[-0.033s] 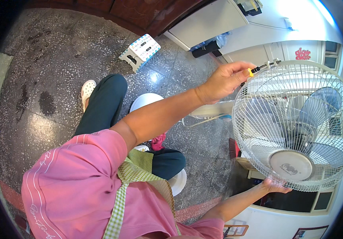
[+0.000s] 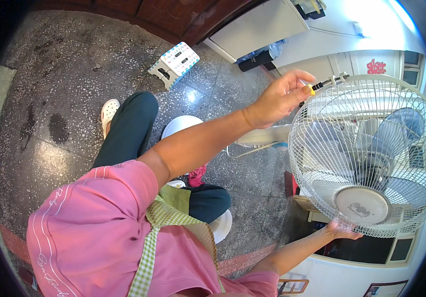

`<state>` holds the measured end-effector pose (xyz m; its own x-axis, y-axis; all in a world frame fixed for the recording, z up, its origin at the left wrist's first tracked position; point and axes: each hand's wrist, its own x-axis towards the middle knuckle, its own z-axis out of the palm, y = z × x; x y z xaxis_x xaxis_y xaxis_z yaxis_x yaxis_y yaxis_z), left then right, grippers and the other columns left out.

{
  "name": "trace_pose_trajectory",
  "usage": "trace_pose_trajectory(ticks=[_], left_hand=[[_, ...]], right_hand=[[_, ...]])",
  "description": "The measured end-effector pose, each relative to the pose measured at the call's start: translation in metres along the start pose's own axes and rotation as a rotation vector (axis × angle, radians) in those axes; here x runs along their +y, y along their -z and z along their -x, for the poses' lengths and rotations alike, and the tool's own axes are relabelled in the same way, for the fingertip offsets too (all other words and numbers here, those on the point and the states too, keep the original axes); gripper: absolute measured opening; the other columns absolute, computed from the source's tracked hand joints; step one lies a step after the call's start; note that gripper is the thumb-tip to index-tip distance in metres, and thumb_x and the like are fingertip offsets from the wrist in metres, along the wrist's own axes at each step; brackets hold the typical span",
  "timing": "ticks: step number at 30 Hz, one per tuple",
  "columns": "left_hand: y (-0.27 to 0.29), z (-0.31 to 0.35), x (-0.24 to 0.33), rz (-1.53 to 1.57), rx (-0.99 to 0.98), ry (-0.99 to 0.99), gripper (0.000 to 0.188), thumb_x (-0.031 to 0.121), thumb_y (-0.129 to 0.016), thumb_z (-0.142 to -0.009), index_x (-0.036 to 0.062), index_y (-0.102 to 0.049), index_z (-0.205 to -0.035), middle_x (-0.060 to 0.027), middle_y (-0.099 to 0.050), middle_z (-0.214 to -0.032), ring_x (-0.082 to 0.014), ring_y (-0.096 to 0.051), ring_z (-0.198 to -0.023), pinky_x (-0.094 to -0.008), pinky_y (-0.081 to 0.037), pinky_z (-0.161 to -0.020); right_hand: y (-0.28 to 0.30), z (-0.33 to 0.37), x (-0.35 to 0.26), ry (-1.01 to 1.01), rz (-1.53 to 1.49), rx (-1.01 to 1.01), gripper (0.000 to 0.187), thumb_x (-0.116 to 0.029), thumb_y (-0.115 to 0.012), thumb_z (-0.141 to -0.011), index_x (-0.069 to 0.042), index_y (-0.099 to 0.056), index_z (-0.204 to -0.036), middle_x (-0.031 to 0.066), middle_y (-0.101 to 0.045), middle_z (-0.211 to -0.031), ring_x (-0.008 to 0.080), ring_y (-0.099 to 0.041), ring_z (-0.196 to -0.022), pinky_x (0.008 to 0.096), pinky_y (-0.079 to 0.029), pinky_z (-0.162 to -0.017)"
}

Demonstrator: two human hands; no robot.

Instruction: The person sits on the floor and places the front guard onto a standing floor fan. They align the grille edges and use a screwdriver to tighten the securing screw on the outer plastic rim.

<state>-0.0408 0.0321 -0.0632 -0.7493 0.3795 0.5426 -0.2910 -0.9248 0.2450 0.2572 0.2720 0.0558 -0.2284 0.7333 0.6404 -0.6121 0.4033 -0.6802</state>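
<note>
A small screwdriver [image 2: 318, 86] with a yellow-ended black handle lies against a clip on the rim of a white fan [image 2: 361, 153]. My left hand [image 2: 279, 99] is at its yellow end. The thumb touches the handle, and the index finger arches above it with a gap. At the near lower edge of the fan's wire guard, my right hand [image 2: 343, 230] grips the rim, its fingertips partly hidden by the wires. Through the guard, grey translucent blades show behind a round central badge.
On the speckled floor stands a white folding step stool [image 2: 177, 62]. A white round stool [image 2: 180, 126] is partly behind my left arm, with pink cloth [image 2: 197, 175] nearby. A white cabinet [image 2: 257, 29] stands at the back. A black cylinder [image 2: 256, 61] lies beside it.
The index finger of my left hand has lifted away from the screwdriver handle, leaving a gap above the thumb. The fan and my right hand have hardly moved.
</note>
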Motion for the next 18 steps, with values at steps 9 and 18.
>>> trace_pose_trajectory(ticks=[9, 18], left_hand=[[0.017, -0.005, -0.006, -0.033, -0.059, -0.008, 0.018, 0.02, -0.051, -0.086, 0.0049, -0.052, -0.095, 0.0019, -0.046, -0.072, -0.0021, -0.034, -0.054, -0.0152, -0.026, -0.045], [0.014, -0.005, -0.006, -0.089, -0.032, -0.083, 0.015, 0.02, -0.051, -0.086, 0.0084, -0.051, -0.096, 0.0009, -0.049, -0.074, -0.0027, -0.037, -0.054, -0.0155, -0.028, -0.044]], right_hand=[[-0.002, 0.001, 0.002, -0.007, -0.002, -0.006, 0.096, -0.059, -0.066, -0.051, -0.008, -0.033, -0.125, 0.0134, -0.034, -0.127, 0.0309, -0.032, -0.117, 0.0515, -0.026, -0.096], [0.008, -0.005, 0.0, -0.015, -0.008, -0.031, 0.092, -0.059, -0.066, -0.052, -0.012, -0.035, -0.126, 0.0112, -0.035, -0.127, 0.0306, -0.032, -0.117, 0.052, -0.026, -0.096]])
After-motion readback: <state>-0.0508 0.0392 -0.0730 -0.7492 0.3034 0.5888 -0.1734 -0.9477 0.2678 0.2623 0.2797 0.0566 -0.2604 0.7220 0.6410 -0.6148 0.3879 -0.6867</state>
